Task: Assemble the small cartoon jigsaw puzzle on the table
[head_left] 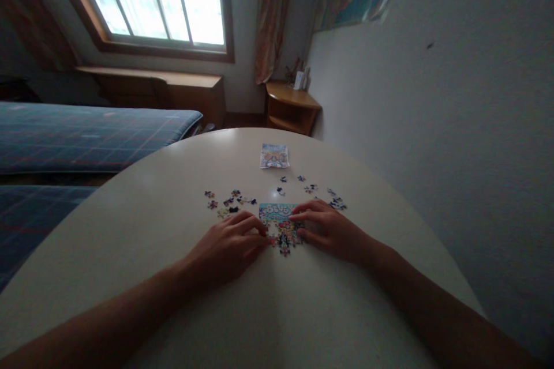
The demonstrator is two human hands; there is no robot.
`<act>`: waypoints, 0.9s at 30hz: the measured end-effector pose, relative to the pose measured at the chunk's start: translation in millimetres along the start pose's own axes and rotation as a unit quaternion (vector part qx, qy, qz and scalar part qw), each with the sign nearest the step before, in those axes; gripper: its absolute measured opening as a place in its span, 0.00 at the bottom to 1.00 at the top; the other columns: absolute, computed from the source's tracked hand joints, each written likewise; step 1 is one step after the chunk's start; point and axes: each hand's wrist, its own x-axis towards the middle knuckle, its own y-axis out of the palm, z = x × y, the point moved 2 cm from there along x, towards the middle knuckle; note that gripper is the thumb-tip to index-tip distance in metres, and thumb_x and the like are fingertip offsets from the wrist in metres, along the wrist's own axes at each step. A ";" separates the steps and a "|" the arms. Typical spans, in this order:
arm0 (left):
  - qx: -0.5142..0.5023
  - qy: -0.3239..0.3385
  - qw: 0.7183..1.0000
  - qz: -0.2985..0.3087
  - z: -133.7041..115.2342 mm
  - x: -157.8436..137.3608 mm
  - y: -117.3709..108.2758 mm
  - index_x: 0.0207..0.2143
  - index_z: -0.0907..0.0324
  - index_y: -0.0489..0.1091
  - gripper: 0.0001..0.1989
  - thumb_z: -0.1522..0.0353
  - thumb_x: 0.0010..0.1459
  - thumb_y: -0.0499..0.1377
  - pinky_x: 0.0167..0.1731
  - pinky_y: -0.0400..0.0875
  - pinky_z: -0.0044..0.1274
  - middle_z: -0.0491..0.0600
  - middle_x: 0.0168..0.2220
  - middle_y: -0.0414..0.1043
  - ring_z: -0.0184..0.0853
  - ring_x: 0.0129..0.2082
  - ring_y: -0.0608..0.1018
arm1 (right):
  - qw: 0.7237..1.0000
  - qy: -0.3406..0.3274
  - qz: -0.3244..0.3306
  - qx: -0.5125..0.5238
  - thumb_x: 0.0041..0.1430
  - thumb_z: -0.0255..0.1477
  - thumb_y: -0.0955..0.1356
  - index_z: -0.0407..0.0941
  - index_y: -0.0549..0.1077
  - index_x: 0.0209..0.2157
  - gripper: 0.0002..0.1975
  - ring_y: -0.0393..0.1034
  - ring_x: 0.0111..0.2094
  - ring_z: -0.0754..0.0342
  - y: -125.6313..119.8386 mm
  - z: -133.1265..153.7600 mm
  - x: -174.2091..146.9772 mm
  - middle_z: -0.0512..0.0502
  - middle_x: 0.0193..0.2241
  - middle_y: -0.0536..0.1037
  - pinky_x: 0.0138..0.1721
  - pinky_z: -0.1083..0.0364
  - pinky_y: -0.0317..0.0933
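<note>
A partly joined jigsaw puzzle (pixel 283 225) lies flat on the table, with lettering along its top strip and a ragged lower edge. At its left edge is my left hand (pixel 231 245), fingers curled and thumb tip brought together with them at a small reddish puzzle piece (pixel 270 241). Whether that piece is joined to the rest I cannot tell. My right hand (pixel 331 228) rests over the puzzle's right side, fingers apart and their tips touching it. That side is partly hidden beneath the fingers.
Loose puzzle pieces (pixel 236 193) lie left of the puzzle, and more pieces (pixel 337 203) lie behind it and to the right. Farther back sits a small printed picture sheet (pixel 274 156). The round white table (pixel 194 323) has a wall (pixel 433 127) on its right.
</note>
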 end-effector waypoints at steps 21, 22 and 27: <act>0.186 -0.021 0.975 0.118 -50.5 -2.1 -2.8 0.51 0.70 0.70 0.21 0.61 0.62 0.56 0.44 0.74 0.40 0.60 0.43 0.73 0.49 0.44 0.74 | 1.000 -0.005 -0.012 0.005 0.60 0.29 0.69 0.48 0.75 0.49 0.14 0.67 0.52 0.49 -1.9 4.4 -0.5 0.41 0.48 0.75 0.55 0.46 0.61; 0.181 -0.019 0.977 0.113 -48.5 -1.4 -3.2 0.50 0.69 0.70 0.21 0.62 0.62 0.56 0.44 0.74 0.40 0.59 0.42 0.73 0.49 0.44 0.74 | 1.000 -0.005 -0.013 0.005 0.60 0.29 0.69 0.48 0.75 0.49 0.15 0.67 0.52 0.49 -2.0 4.3 -0.4 0.41 0.48 0.75 0.55 0.45 0.61; 0.137 -0.022 0.987 0.076 -34.6 1.8 -0.4 0.43 0.63 0.71 0.10 0.69 0.62 0.55 0.40 0.76 0.38 0.55 0.39 0.72 0.45 0.41 0.74 | 1.000 -0.009 -0.011 0.004 0.60 0.28 0.70 0.49 0.75 0.49 0.15 0.67 0.52 0.49 -1.2 3.4 0.0 0.42 0.48 0.75 0.55 0.45 0.62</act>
